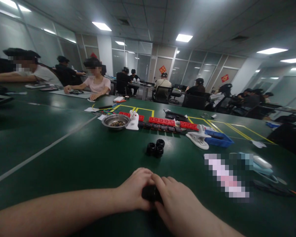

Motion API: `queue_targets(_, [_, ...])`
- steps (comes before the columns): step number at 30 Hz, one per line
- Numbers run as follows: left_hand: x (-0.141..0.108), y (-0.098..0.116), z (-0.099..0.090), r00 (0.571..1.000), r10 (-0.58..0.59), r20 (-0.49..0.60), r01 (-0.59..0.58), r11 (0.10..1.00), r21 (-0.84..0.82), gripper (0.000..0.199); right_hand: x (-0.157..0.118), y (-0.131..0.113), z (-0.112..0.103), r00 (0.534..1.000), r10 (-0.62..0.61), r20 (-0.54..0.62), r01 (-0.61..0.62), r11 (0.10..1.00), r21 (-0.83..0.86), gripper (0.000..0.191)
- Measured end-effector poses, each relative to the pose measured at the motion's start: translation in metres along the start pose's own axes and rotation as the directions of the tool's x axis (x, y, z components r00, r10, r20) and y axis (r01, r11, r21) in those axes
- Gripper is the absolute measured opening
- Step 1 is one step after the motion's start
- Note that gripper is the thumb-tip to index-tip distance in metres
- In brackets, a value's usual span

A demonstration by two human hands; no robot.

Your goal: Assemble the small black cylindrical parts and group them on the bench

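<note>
My left hand (137,187) and my right hand (179,202) meet at the front of the green table. Between them is a black round piece (150,192), mostly covered by my fingers, with both hands closed around it. It resembles in colour and size the small black wheels (151,148) grouped just beyond my hands, though its full shape is hidden. The wheels stand close together on the tabletop, apart from my hands.
A metal bowl (115,122) of small parts stands beyond, beside a white clamp (133,121). Red strips (162,121) and dark blocks form a row behind the wheels. A second white clamp (199,138) sits by a blue tray (219,140). Other people work farther back.
</note>
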State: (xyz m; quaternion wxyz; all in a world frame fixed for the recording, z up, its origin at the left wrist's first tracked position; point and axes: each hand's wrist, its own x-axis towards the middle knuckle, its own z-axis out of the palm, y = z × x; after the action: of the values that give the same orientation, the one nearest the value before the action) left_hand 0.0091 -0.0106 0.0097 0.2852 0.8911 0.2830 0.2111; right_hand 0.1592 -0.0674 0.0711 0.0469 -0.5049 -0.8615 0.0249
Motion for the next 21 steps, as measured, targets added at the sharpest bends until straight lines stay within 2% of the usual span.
queue_targets(2, [0.000,-0.001,0.001,1.000,-0.004,-0.023,0.005,1.000,0.012,0.045,-0.006,-0.001,-0.011,0.996,-0.073,0.051,0.069,0.994,0.083,0.065])
queue_targets(4, [-0.001,-0.004,0.003,0.999,0.016,-0.035,-0.015,0.999,0.029,0.046,-0.009,-0.004,-0.018,0.995,-0.001,0.099,-0.009,0.994,0.105,0.072])
queue_targets(7, [-0.001,-0.008,0.005,0.998,0.061,-0.026,-0.060,0.997,0.046,0.047,-0.005,-0.010,-0.017,0.971,0.196,0.137,-0.202,0.979,0.027,0.063])
queue_targets(10, [-0.001,-0.006,0.004,0.996,0.084,-0.007,-0.083,0.994,0.074,0.043,0.002,-0.013,-0.011,0.955,0.275,0.107,-0.271,0.961,-0.046,0.040])
queue_targets(12, [-0.001,-0.004,0.002,0.996,0.083,-0.016,-0.081,0.992,0.098,0.039,0.002,-0.012,-0.011,0.970,0.220,0.105,-0.217,0.975,-0.040,0.031])
queue_targets(13, [-0.001,-0.003,0.002,0.997,0.076,-0.025,-0.073,0.992,0.106,0.039,0.001,-0.010,-0.013,0.982,0.151,0.114,-0.151,0.988,-0.008,0.033])
queue_targets(16, [-0.002,-0.002,0.002,0.998,0.046,-0.052,-0.040,0.992,0.118,0.042,-0.008,-0.001,-0.021,0.991,-0.084,0.104,0.064,0.983,0.175,0.056])
queue_targets(17, [-0.002,-0.003,0.002,0.997,0.044,-0.058,-0.037,0.992,0.121,0.044,-0.010,0.002,-0.023,0.994,-0.082,0.078,0.065,0.978,0.200,0.060])
queue_targets(19, [-0.002,-0.003,0.002,0.997,0.056,-0.061,-0.048,0.990,0.133,0.044,-0.013,0.006,-0.023,0.997,0.067,0.035,-0.072,0.982,0.176,0.063])
queue_targets(21, [-0.002,-0.003,0.002,0.995,0.074,-0.063,-0.064,0.986,0.151,0.043,-0.012,0.006,-0.017,0.971,0.238,0.003,-0.236,0.964,0.120,0.062])
